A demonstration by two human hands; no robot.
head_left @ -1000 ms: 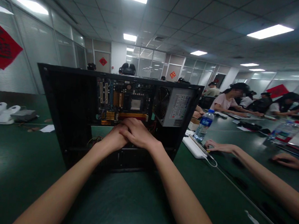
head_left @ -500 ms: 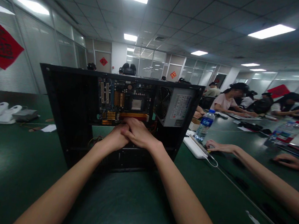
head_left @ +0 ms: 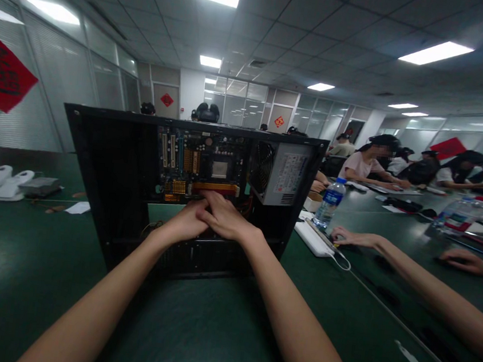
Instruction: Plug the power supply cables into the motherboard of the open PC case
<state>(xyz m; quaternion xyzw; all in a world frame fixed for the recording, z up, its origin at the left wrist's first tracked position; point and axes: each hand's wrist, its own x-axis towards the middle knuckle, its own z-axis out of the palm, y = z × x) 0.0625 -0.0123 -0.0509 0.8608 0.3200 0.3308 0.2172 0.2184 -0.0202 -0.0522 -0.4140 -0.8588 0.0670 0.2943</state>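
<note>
An opened black computer case [head_left: 94, 188] stands on the green table with its open side towards me. Inside it a motherboard [head_left: 219, 170] is mounted, with orange and yellow memory slots [head_left: 223, 189] along its lower part. My left hand [head_left: 185, 221] and my right hand [head_left: 224, 216] meet just below those slots. The right thumb crosses over the left hand, and the fingers of both are bent and pressed together. Their fingertips, and whatever they hold, are hidden. A silver power supply [head_left: 287, 177] with a fan sits at the upper right of the case.
Left of the case lie white plastic pieces [head_left: 8, 184], a grey box [head_left: 40, 186] and a scrap of paper [head_left: 78, 207]. On the right are a water bottle [head_left: 329, 203], a white power strip [head_left: 313, 237] with a cable, and a co-worker's hand [head_left: 354, 237]. Several people sit farther back.
Both hands stay at the same place below the memory slots, with barely any shift. The case and the things around it look unmoved.
</note>
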